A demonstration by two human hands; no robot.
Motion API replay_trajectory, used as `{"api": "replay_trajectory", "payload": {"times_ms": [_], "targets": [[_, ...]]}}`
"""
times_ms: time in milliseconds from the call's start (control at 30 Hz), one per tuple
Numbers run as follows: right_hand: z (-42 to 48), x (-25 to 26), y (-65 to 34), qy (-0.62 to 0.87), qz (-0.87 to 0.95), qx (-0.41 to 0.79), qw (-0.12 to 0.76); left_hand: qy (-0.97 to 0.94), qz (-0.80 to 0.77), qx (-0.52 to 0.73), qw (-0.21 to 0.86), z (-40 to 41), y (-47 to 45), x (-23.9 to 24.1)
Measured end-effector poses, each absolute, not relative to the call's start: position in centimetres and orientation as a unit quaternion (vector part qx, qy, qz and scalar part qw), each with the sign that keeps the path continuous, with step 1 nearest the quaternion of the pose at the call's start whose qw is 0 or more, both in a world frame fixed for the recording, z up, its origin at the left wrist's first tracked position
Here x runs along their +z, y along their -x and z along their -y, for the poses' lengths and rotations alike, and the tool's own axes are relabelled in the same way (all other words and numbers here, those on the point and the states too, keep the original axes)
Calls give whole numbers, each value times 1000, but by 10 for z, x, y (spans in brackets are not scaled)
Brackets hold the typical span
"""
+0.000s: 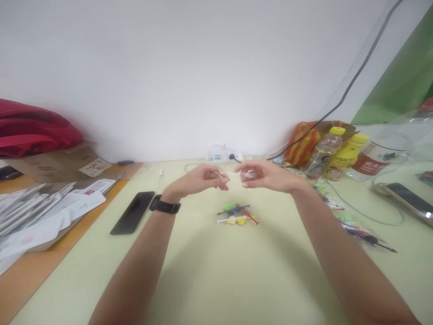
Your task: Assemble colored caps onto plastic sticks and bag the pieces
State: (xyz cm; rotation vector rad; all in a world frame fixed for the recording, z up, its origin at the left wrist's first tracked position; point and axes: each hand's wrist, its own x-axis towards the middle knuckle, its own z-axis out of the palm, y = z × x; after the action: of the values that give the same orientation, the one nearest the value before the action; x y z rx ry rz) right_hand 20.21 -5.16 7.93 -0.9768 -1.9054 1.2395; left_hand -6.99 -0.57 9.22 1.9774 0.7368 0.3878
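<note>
Both my hands are raised over the middle of the table, facing each other with a small gap between the fingertips. My left hand [208,177], below a black wristwatch [165,205], has its fingers pinched with a thin whitish strand at the fingertips. My right hand [262,175] is pinched in the same way, with a thin pale or clear piece at its fingers. Blur hides what kind of thing these pale pieces are. Below the hands, a small pile of colourful plastic pieces [237,214] in blue, red, white, yellow and green lies on the table.
A black phone [132,213] lies left. Papers [50,212] and a cardboard box [57,164] with a red bag [37,128] stand farther left. Bottles [326,151], bagged plastic pieces [361,232] and another phone [411,201] are right. A cable [352,85] crosses the wall.
</note>
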Motion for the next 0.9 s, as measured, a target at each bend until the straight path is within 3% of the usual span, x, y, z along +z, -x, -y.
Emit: {"api": "replay_trajectory", "payload": {"times_ms": [200,567,700,900], "targets": [[55,85,-201,390,752,443,294,-811,-286,159,485,8,62,88],[68,103,-197,411,754,380,342,-803,-270,184,498,14,61,93],[73,109,-194,383,761,379,362,-767,-196,195,579,11,62,85],[75,107,-195,367,765,368,380,-695,-61,85,711,6,56,57]]}}
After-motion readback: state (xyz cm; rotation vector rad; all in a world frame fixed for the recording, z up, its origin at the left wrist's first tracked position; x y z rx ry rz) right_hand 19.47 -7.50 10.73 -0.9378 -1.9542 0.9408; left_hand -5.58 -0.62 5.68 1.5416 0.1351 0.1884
